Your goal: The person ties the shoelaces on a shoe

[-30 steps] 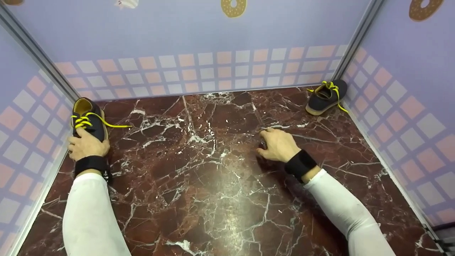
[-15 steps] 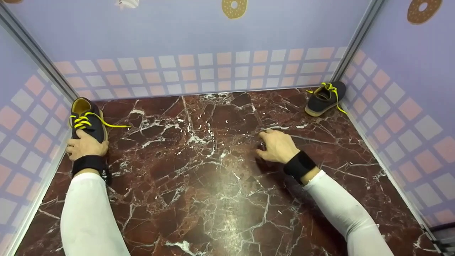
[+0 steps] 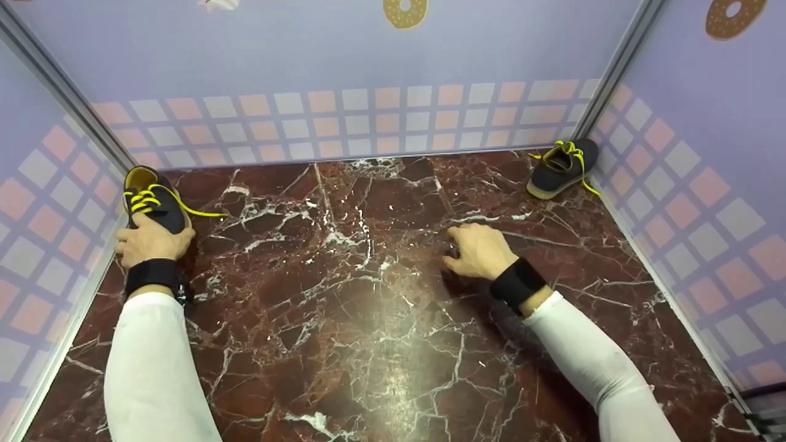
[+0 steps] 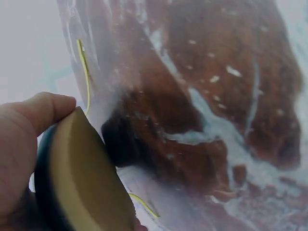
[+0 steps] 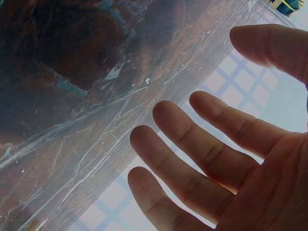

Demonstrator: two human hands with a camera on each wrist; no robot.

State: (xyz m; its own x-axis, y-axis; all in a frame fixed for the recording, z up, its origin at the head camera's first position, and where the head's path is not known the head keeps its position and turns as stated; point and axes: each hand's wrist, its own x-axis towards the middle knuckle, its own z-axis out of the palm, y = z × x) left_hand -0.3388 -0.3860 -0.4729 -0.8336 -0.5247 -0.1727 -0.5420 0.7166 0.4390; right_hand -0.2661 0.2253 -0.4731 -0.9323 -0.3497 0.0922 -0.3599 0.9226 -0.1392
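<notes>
In the head view, my left hand (image 3: 155, 240) grips the toe end of a dark shoe (image 3: 166, 213) with yellow laces, at the left by the wall. One lace trails to the right. The left wrist view shows the tan sole (image 4: 89, 168) edge-on, thumb and fingers around the toe. My right hand (image 3: 482, 250) hovers over the floor right of centre, holding nothing; its fingers are spread and slightly bent in the right wrist view. The matching shoe (image 3: 560, 173) stands in the far right corner, its heel towards me and its laces loose.
Dark red marbled floor (image 3: 344, 294) with white veins stretches between the two shoes. Lilac walls with pink and white checks enclose it: a back wall (image 3: 307, 67), a left wall (image 3: 37, 202) and a right wall (image 3: 712, 153). Metal posts (image 3: 614, 73) mark the corners.
My left hand has moved slightly forward, and the toe of the shoe it grips has swung a little to the right. My right hand and the far shoe stay put.
</notes>
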